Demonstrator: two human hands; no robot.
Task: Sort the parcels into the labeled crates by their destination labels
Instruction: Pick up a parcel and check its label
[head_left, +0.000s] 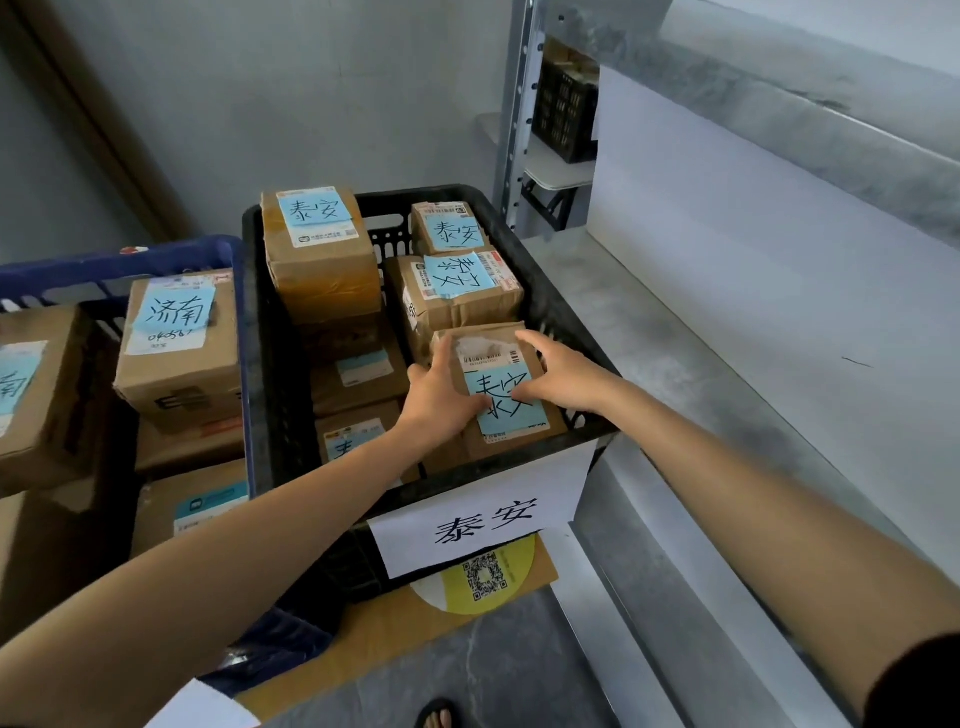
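1. I hold the parcel (501, 415) with both hands. My left hand (441, 395) curls around its left edge. My right hand (566, 376) takes the right edge, with the thumb lying on the top face. Neither hand is free; both grasp this one box.
2. The parcel is in the near right corner of the black crate (265, 338), on top of other boxes and close to the near rim. I cannot tell if its full weight already rests on them.
3. Its blue note reads 泰安, the same name as on the white paper sign (483, 519) on the near wall of the crate. So I judge this is the correct crate for it.
4. I think two hands are needed because the corner is narrow, between the crate walls and the neighbour parcel (457, 291) just on the far side. A grip from both sides keeps the box level and the note facing up.
5. The tall parcel (317, 249) at the far left of this crate carries the same name, also turned upward so it can be read.
6. The blue crate (130, 257) stands just beside on the left. A box there (176, 343) is marked 济南, another destination, so it is kept apart.
7. Next, I believe, I must settle the parcel flat before I let go. The pile is high here, so it could tip against the rim.
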